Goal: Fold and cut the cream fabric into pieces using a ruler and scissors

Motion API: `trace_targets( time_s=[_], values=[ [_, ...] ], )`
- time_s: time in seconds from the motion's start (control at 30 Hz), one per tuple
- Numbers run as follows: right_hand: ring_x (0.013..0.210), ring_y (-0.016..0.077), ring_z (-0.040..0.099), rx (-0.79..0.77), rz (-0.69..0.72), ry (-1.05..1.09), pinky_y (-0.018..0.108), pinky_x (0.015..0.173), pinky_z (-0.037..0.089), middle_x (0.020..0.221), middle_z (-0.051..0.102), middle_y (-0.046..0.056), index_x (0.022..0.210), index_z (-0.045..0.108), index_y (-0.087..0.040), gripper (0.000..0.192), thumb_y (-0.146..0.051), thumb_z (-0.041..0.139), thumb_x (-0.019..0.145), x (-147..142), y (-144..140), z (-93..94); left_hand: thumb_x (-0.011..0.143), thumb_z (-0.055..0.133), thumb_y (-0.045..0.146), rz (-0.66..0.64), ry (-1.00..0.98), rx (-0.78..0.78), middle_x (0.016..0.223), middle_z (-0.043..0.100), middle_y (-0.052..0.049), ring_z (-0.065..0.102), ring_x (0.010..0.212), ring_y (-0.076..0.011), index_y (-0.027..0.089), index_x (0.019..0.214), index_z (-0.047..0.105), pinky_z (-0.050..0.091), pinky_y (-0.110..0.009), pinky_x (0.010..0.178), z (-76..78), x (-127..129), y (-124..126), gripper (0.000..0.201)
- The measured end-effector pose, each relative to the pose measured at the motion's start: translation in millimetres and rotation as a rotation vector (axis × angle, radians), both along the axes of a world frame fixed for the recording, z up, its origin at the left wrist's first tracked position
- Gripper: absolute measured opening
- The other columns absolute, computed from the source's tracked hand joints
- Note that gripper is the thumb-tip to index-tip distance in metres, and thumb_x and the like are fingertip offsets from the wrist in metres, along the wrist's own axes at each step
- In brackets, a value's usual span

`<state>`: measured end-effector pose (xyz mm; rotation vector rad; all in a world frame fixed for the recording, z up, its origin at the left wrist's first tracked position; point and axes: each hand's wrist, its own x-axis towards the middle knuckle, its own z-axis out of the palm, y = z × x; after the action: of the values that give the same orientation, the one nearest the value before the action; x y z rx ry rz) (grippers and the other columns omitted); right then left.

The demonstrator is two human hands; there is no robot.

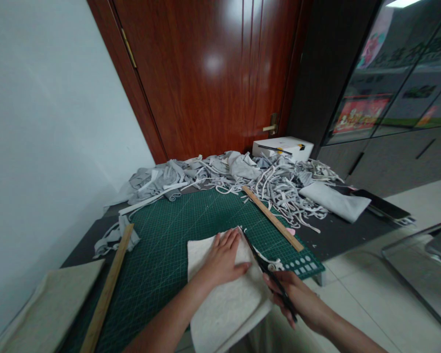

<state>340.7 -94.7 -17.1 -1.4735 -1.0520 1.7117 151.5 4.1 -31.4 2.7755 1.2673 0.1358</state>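
The person's left hand (224, 262), spread flat, pins the cream cloth (228, 314) overhanging the near edge of the table (338, 238), the right hand (303, 296) gripping black scissors (261, 263); probably light, soft and floppy, the cloth is best pressed beside its right edge.

Large dark characters (431, 49) across glass cabinet doors (397, 81), golden marks (362, 117) on red panel (380, 104) – all too blurred, nothing readable!
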Motion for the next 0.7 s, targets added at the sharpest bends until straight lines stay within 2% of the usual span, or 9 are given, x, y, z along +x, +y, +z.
trace_targets(
  time_s=[0.47, 0.7],
  values=[
    [0.029, 0.0042, 0.036, 0.028, 0.019, -0.025, 0.016, 0.026, 0.030, 0.043, 0.041, -0.011, 0.069, 0.042, -0.021, 0.046, -0.063, 0.061, 0.065, 0.4, 1.2, -1.4, 0.085, 0.045, 0.057, 0.016, 0.020, -0.011, 0.156, 0.012, -0.012, 0.009, 0.144, -0.0252, 0.011, 0.148, 0.017, 0.010, -0.049, 0.115, 4.5, 1.7, -1.9, 0.083],
    [0.028, 0.0040, 0.034, 0.037, 0.009, -0.068, 0.017, 0.026, 0.028, 0.040, 0.041, -0.010, 0.065, 0.043, -0.021, 0.047, -0.063, 0.063, 0.060, 0.0, 6.7, -2.3, 0.084, 0.047, 0.058, 0.022, 0.024, -0.030, 0.156, 0.013, -0.013, 0.011, 0.143, -0.0266, 0.010, 0.148, 0.018, 0.011, -0.050, 0.115, 6.7, 2.5, -2.1, 0.084]
  ],
)
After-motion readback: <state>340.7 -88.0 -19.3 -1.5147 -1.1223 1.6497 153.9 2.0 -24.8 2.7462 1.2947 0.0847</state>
